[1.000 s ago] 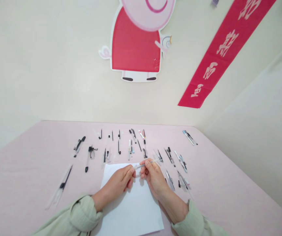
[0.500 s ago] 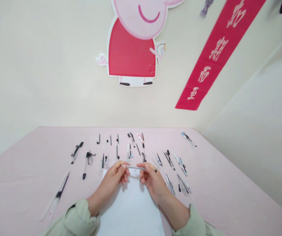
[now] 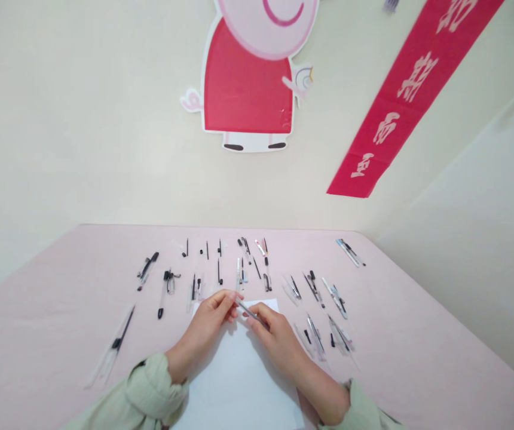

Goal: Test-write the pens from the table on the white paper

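Note:
Between my two hands, above the far part of a white sheet of paper (image 3: 243, 382), is a slim grey pen (image 3: 251, 313). It slants down from upper left to lower right. My left hand (image 3: 219, 310) pinches its upper-left end between thumb and fingers. My right hand (image 3: 272, 331) is closed around the lower-right part, hiding that end. Just beyond my hands lie pen parts, among them a clear barrel with a light-blue piece (image 3: 238, 275) and a black clip cap (image 3: 267, 283).
Groups of dismantled pens lie over the pink tablecloth (image 3: 37, 346). A long clear barrel with a dark refill (image 3: 118, 343) lies at left, and more barrels and refills (image 3: 315, 337) at right. A pen set (image 3: 350, 252) is at the far right. The wall (image 3: 127, 167) stands behind the table.
The pen has turned from nearly level to slanting, its right end lower. My right hand has closed further around it, covering the dark end that showed before. The view has shifted slightly.

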The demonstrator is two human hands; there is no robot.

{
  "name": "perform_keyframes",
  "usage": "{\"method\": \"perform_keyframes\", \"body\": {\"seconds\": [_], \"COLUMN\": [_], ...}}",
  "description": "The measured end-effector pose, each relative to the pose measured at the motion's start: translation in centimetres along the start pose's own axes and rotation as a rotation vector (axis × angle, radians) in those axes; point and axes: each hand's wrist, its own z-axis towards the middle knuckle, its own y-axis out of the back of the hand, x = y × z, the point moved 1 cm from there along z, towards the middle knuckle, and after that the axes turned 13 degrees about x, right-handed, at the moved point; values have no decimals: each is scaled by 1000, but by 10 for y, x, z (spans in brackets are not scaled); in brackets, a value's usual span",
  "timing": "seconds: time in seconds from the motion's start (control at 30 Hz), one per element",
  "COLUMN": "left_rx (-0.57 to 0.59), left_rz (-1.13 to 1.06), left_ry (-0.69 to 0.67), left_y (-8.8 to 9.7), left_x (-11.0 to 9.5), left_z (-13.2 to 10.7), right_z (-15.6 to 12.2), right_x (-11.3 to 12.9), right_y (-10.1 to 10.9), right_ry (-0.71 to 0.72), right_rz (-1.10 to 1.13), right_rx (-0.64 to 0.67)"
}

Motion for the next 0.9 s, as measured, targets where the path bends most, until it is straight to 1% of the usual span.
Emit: {"method": "perform_keyframes", "body": {"seconds": [0.1, 0.27, 0.33, 0.5, 0.73, 0.9], "left_rx": [7, -23, -24, -16, 3, 4], "left_rz": [-27, -192, -221, -207, -117, -62], "left_ry": [-4, -8, -3, 0, 13, 20], "left_y": [0, -1, -1, -2, -3, -3], "left_x": [0, -4, -6, -8, -7, -6], "left_z": [-1, -1, -1, -2, -1, -1], "right_z": [-1, -2, -2, -1, 0, 0], "right_x": [1, -1, -2, -2, -3, -9], "right_y": [0, 1, 0, 0, -1, -1], "right_ry": [15, 23, 16, -16, 7, -60], "right_rz": [-10, -37, -43, -41, -37, -50], "right_rx": [17, 36, 31, 6, 2, -66]}}
